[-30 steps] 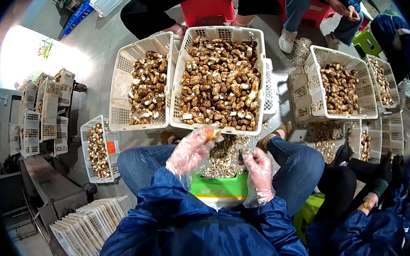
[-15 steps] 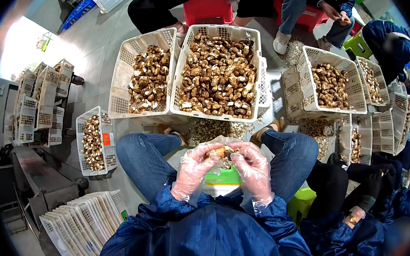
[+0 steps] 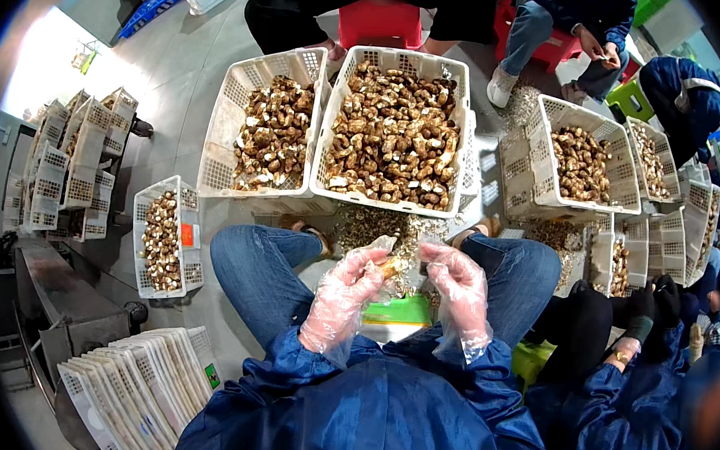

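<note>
My left hand (image 3: 342, 298), in a clear plastic glove, is closed on a brown and whitish mushroom (image 3: 389, 267) above my lap. A short way to its right is my right hand (image 3: 459, 294), gloved the same way, apart from the mushroom. Its fingers are curled together, and whatever they may hold is hidden. Beyond my knees stand a large white crate (image 3: 379, 203) heaped with brown mushrooms and a second white crate (image 3: 214, 163) partly filled with them. A green object (image 3: 398, 311) shows between my legs, below the hands.
Trimmings (image 3: 377, 226) litter the floor before my feet. A smaller mushroom crate (image 3: 188, 266) stands left, above a row of stacked white crates (image 3: 123, 384). More crates (image 3: 586, 205) stand right. Co-workers sit opposite and close on my right, one dark-blue sleeve (image 3: 599, 413) near my elbow.
My hands have moved apart: the right hand has drawn off the mushroom to the right, while the left keeps it. The view has shifted slightly.
</note>
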`<state>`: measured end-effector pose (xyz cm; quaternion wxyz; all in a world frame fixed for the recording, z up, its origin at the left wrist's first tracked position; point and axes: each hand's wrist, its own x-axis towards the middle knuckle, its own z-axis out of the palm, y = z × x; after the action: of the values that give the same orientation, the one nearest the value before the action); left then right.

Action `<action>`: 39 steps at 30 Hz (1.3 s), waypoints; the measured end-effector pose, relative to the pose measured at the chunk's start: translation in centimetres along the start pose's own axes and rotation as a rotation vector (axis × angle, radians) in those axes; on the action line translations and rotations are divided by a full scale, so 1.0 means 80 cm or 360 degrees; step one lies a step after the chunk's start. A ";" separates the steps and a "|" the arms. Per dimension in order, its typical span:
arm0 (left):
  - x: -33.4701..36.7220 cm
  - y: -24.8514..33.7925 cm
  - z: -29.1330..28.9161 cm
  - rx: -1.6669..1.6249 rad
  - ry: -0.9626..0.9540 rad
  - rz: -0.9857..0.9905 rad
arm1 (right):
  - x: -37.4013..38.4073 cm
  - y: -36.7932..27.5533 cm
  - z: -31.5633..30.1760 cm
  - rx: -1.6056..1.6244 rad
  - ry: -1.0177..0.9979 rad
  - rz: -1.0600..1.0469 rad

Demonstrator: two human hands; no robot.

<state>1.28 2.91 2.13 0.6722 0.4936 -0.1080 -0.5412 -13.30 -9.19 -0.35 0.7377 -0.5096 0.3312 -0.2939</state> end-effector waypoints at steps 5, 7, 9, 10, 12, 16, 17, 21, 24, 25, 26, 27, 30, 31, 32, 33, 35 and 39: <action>-0.005 -0.002 0.006 0.0153 0.0050 0.0042 | -0.019 -0.023 0.035 -0.0551 -0.0075 -0.0434; -0.004 -0.005 0.008 0.0256 0.0094 0.0090 | -0.024 -0.025 0.044 -0.0430 0.0021 -0.0295; -0.008 -0.002 0.003 0.0240 0.0081 0.0055 | -0.025 -0.032 0.049 -0.0093 0.0136 0.0039; -0.010 -0.001 0.001 0.0221 0.0062 0.0022 | -0.022 -0.031 0.045 0.0068 0.0068 0.0171; -0.010 -0.001 0.001 0.0200 0.0104 0.0029 | -0.024 -0.033 0.049 -0.0133 0.0019 0.0038; -0.013 0.005 0.004 0.0483 0.0047 0.0300 | -0.023 -0.023 0.045 -0.0480 -0.0065 -0.0260; -0.013 0.005 0.002 0.0447 0.0022 0.0269 | -0.021 -0.023 0.043 -0.0022 0.0013 0.0026; -0.012 -0.001 -0.003 0.0471 0.0049 0.0342 | -0.023 -0.032 0.051 -0.0086 -0.0036 0.0050; -0.009 0.002 0.003 0.0798 0.0061 0.0618 | -0.022 -0.027 0.047 -0.0112 -0.0076 0.0004; -0.010 0.006 0.006 0.0835 0.0027 0.0673 | -0.019 -0.024 0.046 0.0124 -0.0056 0.0150; -0.011 0.008 0.007 0.0872 -0.0007 0.0728 | -0.018 -0.023 0.044 0.0360 -0.0037 0.0296; -0.011 0.003 0.005 0.0545 -0.0053 0.0479 | -0.018 -0.027 0.040 0.0403 -0.0078 0.0272; -0.008 0.000 0.004 0.0612 -0.0052 0.0576 | -0.020 -0.023 0.040 0.0237 -0.0074 0.0193; -0.009 -0.001 0.006 0.0601 0.0009 0.0469 | -0.019 -0.027 0.044 -0.0122 -0.0106 -0.0040; -0.009 -0.003 0.006 0.0599 0.0009 0.0467 | -0.021 -0.036 0.047 -0.0499 -0.0129 -0.0163; -0.008 -0.004 0.005 0.0694 0.0026 0.0514 | -0.022 -0.031 0.048 -0.0485 -0.0101 -0.0211; -0.009 0.006 0.013 0.0824 0.0015 0.0553 | -0.022 -0.028 0.047 -0.0468 -0.0070 -0.0261; -0.014 0.006 0.004 0.0652 -0.0098 0.0355 | -0.021 -0.033 0.041 -0.0068 0.0043 0.0129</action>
<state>0.90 3.60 3.11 0.6100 0.5879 -0.2897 -0.4452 -12.00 -6.85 3.34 0.7334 -0.5074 0.3677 -0.2635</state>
